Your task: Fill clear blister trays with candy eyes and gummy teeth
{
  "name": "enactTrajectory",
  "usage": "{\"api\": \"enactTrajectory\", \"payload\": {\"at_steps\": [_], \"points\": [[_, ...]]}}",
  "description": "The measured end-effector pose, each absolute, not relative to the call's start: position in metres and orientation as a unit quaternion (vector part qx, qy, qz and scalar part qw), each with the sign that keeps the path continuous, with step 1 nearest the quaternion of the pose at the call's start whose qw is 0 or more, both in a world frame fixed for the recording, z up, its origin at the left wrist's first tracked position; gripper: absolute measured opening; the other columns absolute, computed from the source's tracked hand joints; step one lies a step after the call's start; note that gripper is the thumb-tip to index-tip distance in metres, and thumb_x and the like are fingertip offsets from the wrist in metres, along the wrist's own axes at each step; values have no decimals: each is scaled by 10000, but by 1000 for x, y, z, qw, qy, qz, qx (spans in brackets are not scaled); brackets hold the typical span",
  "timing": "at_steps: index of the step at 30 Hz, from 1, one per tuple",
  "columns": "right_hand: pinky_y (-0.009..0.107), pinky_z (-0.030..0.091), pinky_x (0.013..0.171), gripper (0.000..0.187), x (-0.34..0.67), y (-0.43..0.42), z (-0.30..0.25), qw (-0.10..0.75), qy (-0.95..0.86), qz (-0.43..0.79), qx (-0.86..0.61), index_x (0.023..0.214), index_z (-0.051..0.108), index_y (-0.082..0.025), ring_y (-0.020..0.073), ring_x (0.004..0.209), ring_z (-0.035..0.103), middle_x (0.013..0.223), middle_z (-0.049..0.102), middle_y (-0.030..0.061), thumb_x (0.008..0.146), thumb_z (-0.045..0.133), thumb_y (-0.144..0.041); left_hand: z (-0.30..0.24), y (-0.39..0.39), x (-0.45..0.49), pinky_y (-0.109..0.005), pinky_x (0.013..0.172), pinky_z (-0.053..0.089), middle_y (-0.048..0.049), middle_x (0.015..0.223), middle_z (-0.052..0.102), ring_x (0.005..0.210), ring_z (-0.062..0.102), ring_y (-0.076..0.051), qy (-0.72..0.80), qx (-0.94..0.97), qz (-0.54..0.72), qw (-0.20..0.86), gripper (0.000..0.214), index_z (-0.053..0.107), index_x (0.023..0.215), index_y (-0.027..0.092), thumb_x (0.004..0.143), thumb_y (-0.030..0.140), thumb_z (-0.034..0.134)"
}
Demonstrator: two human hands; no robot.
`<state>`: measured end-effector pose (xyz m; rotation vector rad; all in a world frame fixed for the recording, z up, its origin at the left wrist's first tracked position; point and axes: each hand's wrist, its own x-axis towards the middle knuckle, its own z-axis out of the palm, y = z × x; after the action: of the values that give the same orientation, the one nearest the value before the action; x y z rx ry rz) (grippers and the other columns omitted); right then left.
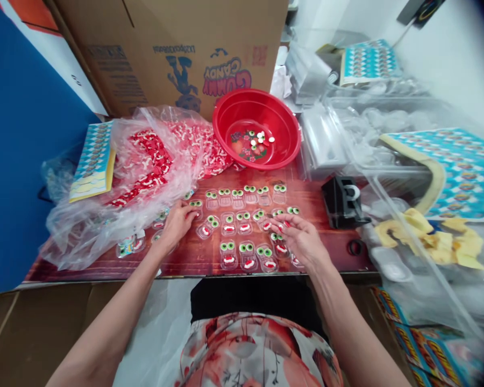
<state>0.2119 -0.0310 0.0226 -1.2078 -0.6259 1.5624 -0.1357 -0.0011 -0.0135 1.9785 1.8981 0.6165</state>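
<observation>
Several small clear plastic trays (242,217), each holding two green eye candies and a red mouth candy, lie in rows on the reddish table (193,255). My left hand (176,226) rests at the left end of the rows, fingers curled on a tray beside the plastic bag. My right hand (298,236) lies over the trays at the right end, its fingers bent and pinched over red candy pieces I cannot make out well.
A clear plastic bag (145,161) of red-and-white candies sprawls at the left. A red bowl (256,129) holding a few eye candies stands behind the rows. A black tape dispenser (342,201), sticker sheets (92,161), stacked clear trays (326,140) and a cardboard box (177,48) surround them.
</observation>
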Motion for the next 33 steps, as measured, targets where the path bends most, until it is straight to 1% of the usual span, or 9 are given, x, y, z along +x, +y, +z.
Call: {"api": "enactTrajectory", "payload": {"at_steps": [3, 7, 9, 13, 15, 19, 24, 29, 33], "points": [[349, 570, 910, 316, 214, -29, 21, 528, -276, 610, -522, 794, 688, -190, 202, 908, 727, 903, 750, 44, 550, 882, -237, -13, -4, -137, -374, 880, 467, -90, 926, 678, 868, 601, -235, 673, 685, 230, 159, 246, 748, 982, 173, 859, 288, 569], [348, 574, 899, 308, 210, -26, 22, 546, -272, 598, -520, 770, 675, -185, 201, 895, 727, 880, 735, 30, 558, 882, -266, 5, -13, -118, -319, 819, 452, -59, 828, 672, 819, 586, -207, 696, 627, 309, 164, 235, 708, 849, 173, 878, 344, 551], [374, 569, 919, 267, 198, -28, 24, 549, -286, 605, -501, 781, 670, -190, 208, 904, 726, 888, 729, 25, 608, 852, -281, 18, -24, -94, -267, 689, 432, -20, 736, 645, 687, 549, -156, 683, 577, 357, 270, 271, 674, 812, 172, 894, 384, 527], [398, 561, 915, 129, 153, -43, 27, 529, -378, 578, -493, 883, 658, -209, 218, 928, 712, 914, 738, 43, 791, 684, -296, 34, -55, -30, -207, 449, 263, 14, 660, 600, 456, 363, -67, 548, 419, 360, 628, 368, 651, 865, 170, 823, 535, 634], [381, 550, 903, 132, 131, -53, 27, 509, -466, 512, -512, 934, 658, -209, 212, 941, 694, 974, 733, 57, 857, 560, -254, 34, -67, -7, -187, 427, 220, 60, 552, 487, 429, 318, -52, 508, 354, 376, 690, 390, 637, 848, 172, 769, 546, 713], [344, 487, 973, 289, 111, -64, 24, 451, -608, 427, -495, 1089, 640, -211, 188, 1061, 651, 1160, 695, 65, 919, 408, -184, 33, -74, 3, -156, 431, 211, 102, 503, 387, 428, 293, -31, 498, 270, 438, 699, 405, 612, 821, 171, 682, 486, 826], [351, 481, 908, 258, 132, -52, 25, 389, -627, 440, -511, 1199, 521, -219, 198, 989, 658, 1108, 703, 71, 993, 378, -276, 37, -63, -14, -161, 432, 204, 15, 699, 607, 453, 322, -13, 508, 288, 433, 687, 414, 662, 863, 141, 674, 470, 828], [320, 471, 758, 127, 182, -6, 16, 368, -616, 393, -575, 955, 539, -242, 198, 743, 616, 803, 667, 11, 939, 430, -307, 30, -37, -20, -192, 448, 257, -6, 735, 659, 468, 380, -45, 558, 380, 419, 608, 334, 673, 870, 143, 746, 445, 736], [310, 457, 760, 133, 214, 34, 5, 385, -601, 302, -633, 834, 626, -200, 192, 742, 568, 785, 624, 20, 816, 532, -292, 21, 3, -7, -219, 520, 377, 6, 704, 665, 513, 492, -99, 568, 475, 387, 550, 197, 627, 925, 168, 807, 324, 647]]}}
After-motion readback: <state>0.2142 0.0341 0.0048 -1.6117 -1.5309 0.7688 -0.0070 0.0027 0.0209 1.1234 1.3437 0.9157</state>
